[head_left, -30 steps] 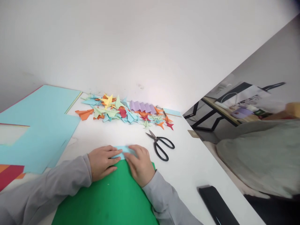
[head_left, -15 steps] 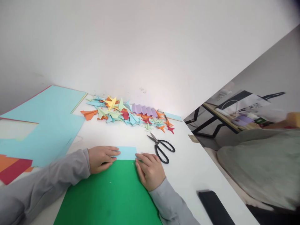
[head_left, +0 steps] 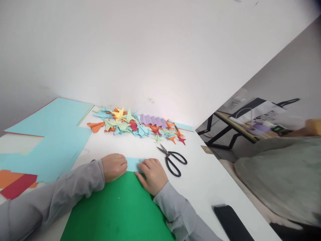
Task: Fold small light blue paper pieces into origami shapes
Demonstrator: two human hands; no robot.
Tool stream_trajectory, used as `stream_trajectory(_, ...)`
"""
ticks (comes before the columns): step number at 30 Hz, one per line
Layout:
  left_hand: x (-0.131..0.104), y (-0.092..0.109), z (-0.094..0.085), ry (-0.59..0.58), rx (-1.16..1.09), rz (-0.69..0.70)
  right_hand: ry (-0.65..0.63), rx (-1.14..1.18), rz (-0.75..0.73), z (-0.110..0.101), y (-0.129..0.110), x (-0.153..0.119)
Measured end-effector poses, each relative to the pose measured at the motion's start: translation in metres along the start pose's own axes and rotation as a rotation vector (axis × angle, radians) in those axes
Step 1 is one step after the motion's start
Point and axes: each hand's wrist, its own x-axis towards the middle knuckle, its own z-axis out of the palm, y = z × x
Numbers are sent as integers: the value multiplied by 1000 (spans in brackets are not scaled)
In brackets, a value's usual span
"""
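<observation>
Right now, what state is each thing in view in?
Blue strip: partly covered
Left hand: curled, at strip's left end
Right hand: bent, on strip's right part
Green sheet: flat, partly covered
Scissors: blades apart
Folded pieces: heaped
Purple paper: pleated
Black slab: flat, partly out of frame

A white counter is set against a white wall, marked by small smudges. At the right, a wooden-topped table is carried by black legs before a grey wall; all is softly lit.

A flat black object, grey-green fabric to its right, a printed bag on a black-legged table beyond
</observation>
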Motion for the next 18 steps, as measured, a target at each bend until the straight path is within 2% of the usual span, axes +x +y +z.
stream_trajectory(4,2,-4,-7,39,146,-4,61,-88,-116,9,3,10)
stream_trajectory(8,16,-9,-12,133,276,-26,134,-155,-152,16,4,28)
stream_trajectory(13,29,-15,2,249,371,46,270,-195,-200,24,1,52)
stream_trajectory(18,24,-19,13,305,326,33,284,-174,-276,27,5,53)
